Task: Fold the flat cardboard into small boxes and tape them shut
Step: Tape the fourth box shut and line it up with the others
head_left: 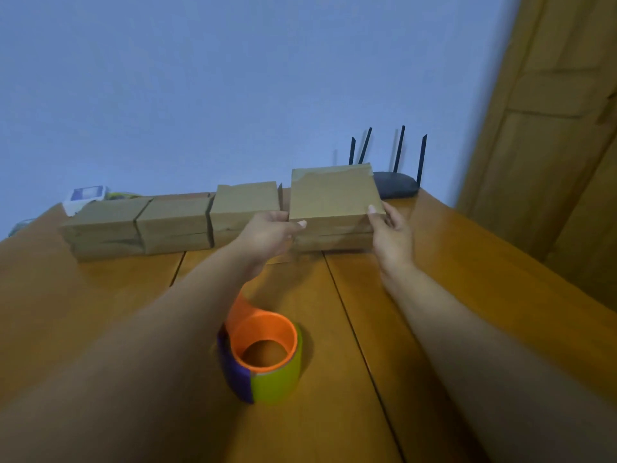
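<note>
At the far left of the wooden table, against the blue wall, lies a small white and blue packet, partly hidden behind a row of closed cardboard boxes. The row runs rightward along the back of the table, each place seeming to hold two boxes, one on the other, with narrow gaps between neighbours. Nearer the camera, about mid-table and well apart from the row, a tape roll with an orange core and a purple and green outer band lies on its side; its left part is hidden behind the left forearm. The left hand grips the left side of the top box at the right end of the row, thumb pressed on its front edge. This box sits over a lower box; whether it rests fully on it I cannot tell. A paler strip of tape shows along its far top edge. The right hand holds the box's right side, thumb on the near top corner. Just behind stands a dark router with four upright antennas, and a wooden door fills the right edge
</note>
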